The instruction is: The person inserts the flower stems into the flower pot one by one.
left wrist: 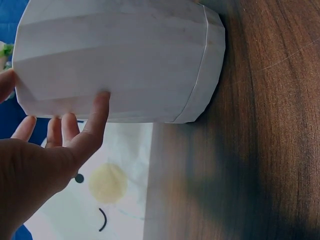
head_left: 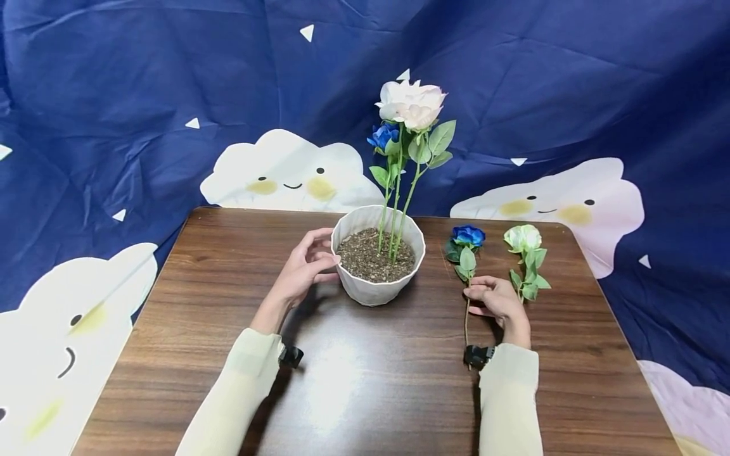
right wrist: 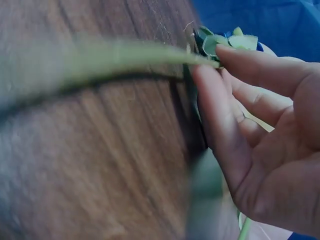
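Note:
My left hand (head_left: 302, 269) is at the left side of the white faceted flowerpot (head_left: 373, 291), its fingertips touching the outer wall and its thumb at the rim. Dark soil (head_left: 371, 263) fills the pot, and a large pale pink flower (head_left: 413, 104) and a smaller blue flower (head_left: 383, 136) stand in it on green stems. To the right of the pot, my right hand (head_left: 499, 301) pinches the stem of a blue rose (head_left: 469, 236) between thumb and fingers. In the right wrist view, the green stem (right wrist: 135, 54) runs blurred from the fingertips over the wood.
A white-green rose (head_left: 523, 238) with leaves lies on the brown wooden table (head_left: 217, 266), just right of my right hand. Behind the table hangs a dark blue cloth (head_left: 142, 63) with smiling clouds and small white triangles. A black wrist camera (head_left: 479, 356) overlaps the blue rose's stem.

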A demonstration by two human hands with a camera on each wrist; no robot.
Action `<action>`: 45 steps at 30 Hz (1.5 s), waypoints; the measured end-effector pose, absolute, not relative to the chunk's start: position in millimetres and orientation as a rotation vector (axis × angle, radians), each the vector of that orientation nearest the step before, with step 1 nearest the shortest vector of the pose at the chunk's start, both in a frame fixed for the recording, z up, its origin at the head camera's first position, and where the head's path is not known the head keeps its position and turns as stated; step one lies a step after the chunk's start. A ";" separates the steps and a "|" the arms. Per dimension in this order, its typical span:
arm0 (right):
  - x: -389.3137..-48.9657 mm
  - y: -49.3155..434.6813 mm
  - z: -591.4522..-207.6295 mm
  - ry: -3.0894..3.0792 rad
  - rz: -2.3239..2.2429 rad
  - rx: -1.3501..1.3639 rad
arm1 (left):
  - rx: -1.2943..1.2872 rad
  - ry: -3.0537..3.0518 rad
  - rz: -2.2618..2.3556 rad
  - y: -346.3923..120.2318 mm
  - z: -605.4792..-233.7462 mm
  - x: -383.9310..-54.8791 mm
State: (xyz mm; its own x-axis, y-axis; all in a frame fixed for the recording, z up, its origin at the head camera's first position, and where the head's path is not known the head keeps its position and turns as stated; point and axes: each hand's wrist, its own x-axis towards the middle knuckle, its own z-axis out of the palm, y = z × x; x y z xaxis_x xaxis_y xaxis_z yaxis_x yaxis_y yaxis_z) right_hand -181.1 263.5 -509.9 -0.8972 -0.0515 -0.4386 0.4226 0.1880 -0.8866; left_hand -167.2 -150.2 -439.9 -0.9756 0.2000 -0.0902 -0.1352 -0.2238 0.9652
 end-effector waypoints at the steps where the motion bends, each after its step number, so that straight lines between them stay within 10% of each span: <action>1: -181.2 263.3 -510.1 2.082 -1.779 0.357 | 0.077 1.808 2.300 -150.0 -440.0 -167.2; 45: -204.7 225.8 -457.1 1.411 -2.912 -0.271 | 0.092 1.805 2.301 -152.9 -442.8 -168.9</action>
State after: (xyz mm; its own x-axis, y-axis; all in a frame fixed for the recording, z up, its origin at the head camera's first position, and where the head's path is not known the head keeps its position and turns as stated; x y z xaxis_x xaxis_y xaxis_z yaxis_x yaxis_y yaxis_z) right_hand -204.7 225.8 -457.1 -0.9805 0.0223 0.1954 -0.1672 -0.6180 -0.7682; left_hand -168.9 -152.9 -442.8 -0.9749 0.2064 -0.0833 -0.1300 -0.2242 0.9658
